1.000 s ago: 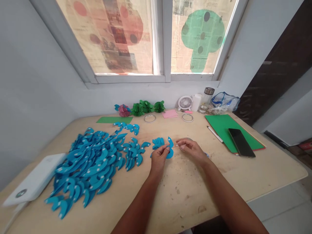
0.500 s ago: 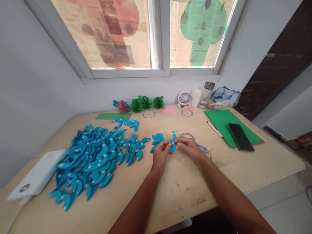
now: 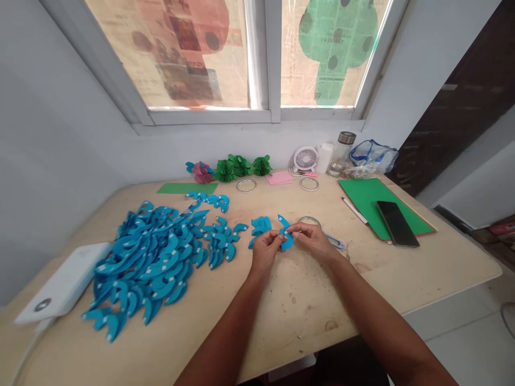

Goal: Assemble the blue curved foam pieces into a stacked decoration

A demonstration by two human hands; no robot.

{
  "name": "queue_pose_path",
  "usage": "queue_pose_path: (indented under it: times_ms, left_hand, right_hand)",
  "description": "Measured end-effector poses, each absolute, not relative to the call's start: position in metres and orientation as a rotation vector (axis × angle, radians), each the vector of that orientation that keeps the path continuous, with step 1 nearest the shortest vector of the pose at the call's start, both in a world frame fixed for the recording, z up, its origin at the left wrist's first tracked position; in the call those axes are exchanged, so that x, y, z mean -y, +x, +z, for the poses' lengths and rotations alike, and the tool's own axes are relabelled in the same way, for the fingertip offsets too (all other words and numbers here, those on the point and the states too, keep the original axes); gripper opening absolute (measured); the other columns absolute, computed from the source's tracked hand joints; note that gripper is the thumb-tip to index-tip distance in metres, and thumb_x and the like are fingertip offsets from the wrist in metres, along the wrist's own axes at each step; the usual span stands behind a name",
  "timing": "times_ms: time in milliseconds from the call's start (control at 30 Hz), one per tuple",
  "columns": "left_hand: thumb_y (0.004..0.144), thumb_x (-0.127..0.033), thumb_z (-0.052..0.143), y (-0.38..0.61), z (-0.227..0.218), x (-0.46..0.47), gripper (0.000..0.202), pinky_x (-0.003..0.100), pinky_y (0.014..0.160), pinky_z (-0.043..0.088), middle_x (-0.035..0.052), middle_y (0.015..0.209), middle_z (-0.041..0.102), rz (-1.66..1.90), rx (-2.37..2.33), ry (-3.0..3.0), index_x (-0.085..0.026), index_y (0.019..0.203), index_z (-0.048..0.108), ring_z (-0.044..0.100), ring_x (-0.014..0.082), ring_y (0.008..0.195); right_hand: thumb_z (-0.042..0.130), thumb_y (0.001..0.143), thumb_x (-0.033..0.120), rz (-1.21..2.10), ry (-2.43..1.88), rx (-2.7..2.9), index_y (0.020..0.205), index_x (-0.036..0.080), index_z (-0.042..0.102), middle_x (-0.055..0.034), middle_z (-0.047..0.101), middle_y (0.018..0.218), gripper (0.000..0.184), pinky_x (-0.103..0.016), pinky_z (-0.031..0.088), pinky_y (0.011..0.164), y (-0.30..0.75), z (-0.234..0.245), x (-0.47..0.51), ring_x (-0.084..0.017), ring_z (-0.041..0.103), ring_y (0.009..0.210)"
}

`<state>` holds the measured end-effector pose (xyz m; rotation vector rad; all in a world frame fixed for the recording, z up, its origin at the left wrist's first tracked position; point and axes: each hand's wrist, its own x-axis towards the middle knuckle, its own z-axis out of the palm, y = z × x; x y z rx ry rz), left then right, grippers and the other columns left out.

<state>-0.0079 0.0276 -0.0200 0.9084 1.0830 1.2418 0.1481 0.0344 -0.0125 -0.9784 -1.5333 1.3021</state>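
Note:
Between my two hands is a curved blue paper piece (image 3: 287,244) with a small white patch on it. My left hand (image 3: 265,249) pinches it from the left, fingers closed. From the right, my right hand (image 3: 311,239) grips its edge with closed fingertips. Just behind my left hand lies a small stack of blue paper pieces (image 3: 261,224), partly covered by it. A large heap of similar blue pieces (image 3: 148,257) with white patches spreads over the left of the table, beside a smaller cluster (image 3: 219,244).
Near my right hand lie a silver ring (image 3: 309,220) and a light-blue cutter (image 3: 335,242). A phone (image 3: 397,222) rests on green sheets (image 3: 362,195) beside a white pen (image 3: 354,210). A white power bank (image 3: 62,284) sits left. Green paper figures (image 3: 241,165) and a small fan (image 3: 305,159) stand behind.
The blue piece has turned slightly in my fingers, its upper tip now leaning further left. Both hands keep their hold in nearly the same place. The view has shifted slightly.

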Motion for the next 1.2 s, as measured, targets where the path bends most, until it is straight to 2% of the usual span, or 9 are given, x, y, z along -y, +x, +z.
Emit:
queue_pose_path:
  times_ms: [200, 467, 933, 1200]
  left_hand:
    - [0.057, -0.03, 0.072, -0.0084, -0.017, -0.028, 0.022, 0.021, 0.05, 0.046, 0.0017, 0.063, 0.065, 1.315, -1.108, 0.837, -0.013, 0.068, 0.063, 0.056, 0.0105, 0.054]
    - [0.057, -0.034, 0.073, -0.007, -0.016, -0.0255, 0.025, 0.022, 0.049, 0.046, 0.0003, 0.059, 0.062, 1.235, -1.075, 0.881, -0.012, 0.069, 0.065, 0.055, 0.0103, 0.053]
    - [0.059, -0.031, 0.07, -0.0062, -0.017, -0.0259, 0.02, 0.022, 0.051, 0.045, 0.0001, 0.058, 0.06, 1.242, -1.091, 0.902, -0.013, 0.065, 0.064, 0.052, 0.0101, 0.052]
    - [0.06, -0.031, 0.069, -0.0061, -0.0176, -0.0266, 0.019, 0.022, 0.05, 0.045, -0.0007, 0.056, 0.06, 1.236, -1.086, 0.898, -0.013, 0.064, 0.063, 0.052, 0.0099, 0.051]
  right_hand:
    - [0.059, 0.08, 0.037, 1.275, -0.947, 1.57, 0.092, 0.021, 0.07, -0.0051, 0.065, 0.097, 0.024, -0.033, 0.043, 0.086, 0.1482, -0.0157, -0.0363, -0.02, 0.059, 0.095]
    - [0.059, 0.079, 0.038, 1.261, -0.949, 1.558, 0.095, 0.022, 0.07, -0.005, 0.065, 0.102, 0.025, -0.035, 0.043, 0.089, 0.1481, -0.0171, -0.0359, -0.02, 0.059, 0.097]
    - [0.058, 0.079, 0.038, 1.219, -1.019, 1.576, 0.091, 0.021, 0.071, -0.0059, 0.068, 0.1, 0.025, -0.037, 0.045, 0.088, 0.1466, -0.0173, -0.0362, -0.022, 0.061, 0.097]
    - [0.057, 0.079, 0.034, 1.146, -1.046, 1.607, 0.089, 0.02, 0.071, -0.0049, 0.069, 0.096, 0.023, -0.034, 0.046, 0.084, 0.1452, -0.0171, -0.0359, -0.02, 0.062, 0.092]
